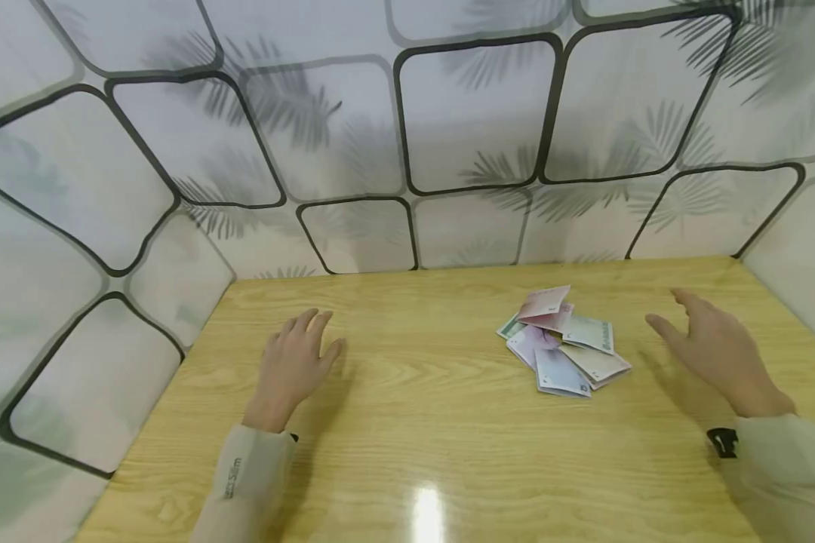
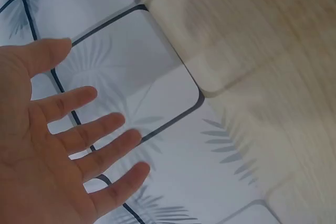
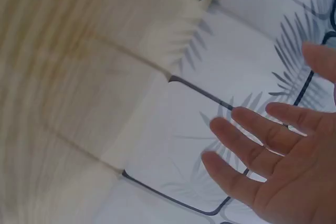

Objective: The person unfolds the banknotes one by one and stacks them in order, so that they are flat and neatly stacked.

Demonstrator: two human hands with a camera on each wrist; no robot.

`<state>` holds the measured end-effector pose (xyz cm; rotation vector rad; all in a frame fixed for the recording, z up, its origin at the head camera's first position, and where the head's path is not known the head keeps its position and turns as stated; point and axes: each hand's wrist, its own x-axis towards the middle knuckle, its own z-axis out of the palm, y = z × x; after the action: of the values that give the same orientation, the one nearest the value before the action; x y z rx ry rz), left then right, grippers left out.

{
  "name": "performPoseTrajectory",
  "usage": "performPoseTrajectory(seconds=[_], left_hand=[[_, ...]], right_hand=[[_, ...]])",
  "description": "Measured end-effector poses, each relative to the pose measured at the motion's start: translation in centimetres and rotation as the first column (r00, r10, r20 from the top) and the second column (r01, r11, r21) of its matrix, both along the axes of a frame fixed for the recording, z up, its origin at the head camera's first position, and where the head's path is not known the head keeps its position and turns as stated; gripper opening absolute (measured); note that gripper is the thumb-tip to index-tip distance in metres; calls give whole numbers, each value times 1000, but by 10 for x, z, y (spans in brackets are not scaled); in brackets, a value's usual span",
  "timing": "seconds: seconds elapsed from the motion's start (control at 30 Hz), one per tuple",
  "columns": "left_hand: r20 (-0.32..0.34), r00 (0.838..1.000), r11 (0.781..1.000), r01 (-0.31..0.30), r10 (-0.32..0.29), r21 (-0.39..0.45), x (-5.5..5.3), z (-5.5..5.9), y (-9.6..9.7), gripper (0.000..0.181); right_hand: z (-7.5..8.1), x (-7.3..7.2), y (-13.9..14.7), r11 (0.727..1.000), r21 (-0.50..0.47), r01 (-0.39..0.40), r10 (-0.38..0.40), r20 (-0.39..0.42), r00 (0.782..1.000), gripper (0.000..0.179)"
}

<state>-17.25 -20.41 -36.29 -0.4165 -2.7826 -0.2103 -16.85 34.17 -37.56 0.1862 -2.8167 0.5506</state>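
A loose pile of folded banknotes [image 1: 562, 368] lies right of the middle on the wooden table, its notes overlapping in pink, green, lilac, blue and cream. To the left of it, some distance away, my left hand [image 1: 292, 369] hovers over the table with nothing in it. In the left wrist view that hand [image 2: 58, 145] shows its palm, fingers spread. My right hand [image 1: 720, 347] is just right of the banknotes, apart from them and holding nothing. The right wrist view shows this hand [image 3: 294, 161] with its fingers extended.
The light wood table [image 1: 407, 452] reaches back to a wall [image 1: 475, 121] covered in leaf and rounded-frame patterns. Another patterned wall [image 1: 95, 377] runs along the table's left side. A dark band [image 1: 723, 443] sits at the right wrist.
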Motion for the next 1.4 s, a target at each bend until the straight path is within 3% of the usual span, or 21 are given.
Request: performPoseTrajectory(seconds=[0.17,0.4,0.57,0.67,1.1,1.27,1.4], left_hand=[[-22,999,996,42,-40,76,-9,6,13,42],[71,996,983,31,-45,181,-20,10,31,41],[145,986,954,35,-82,299,-24,8,46,41],[179,979,932,27,-98,361,-25,4,54,40],[226,961,897,44,-158,439,-36,-1,81,38],[246,951,888,56,-187,457,-39,0,92,38],[257,942,868,65,-217,493,-42,0,100,37]], right_hand=[[7,-1,-3,980,-199,23,-24,0,1000,53],[12,-10,-6,948,-317,0,39,119,992,50],[14,-15,-8,928,-373,1,63,159,985,50],[13,-17,-10,896,-444,3,88,184,979,50],[11,-21,-18,776,-629,46,165,273,948,53],[12,-25,-22,765,-641,62,179,305,935,55],[12,-28,-23,759,-648,72,192,328,925,57]])
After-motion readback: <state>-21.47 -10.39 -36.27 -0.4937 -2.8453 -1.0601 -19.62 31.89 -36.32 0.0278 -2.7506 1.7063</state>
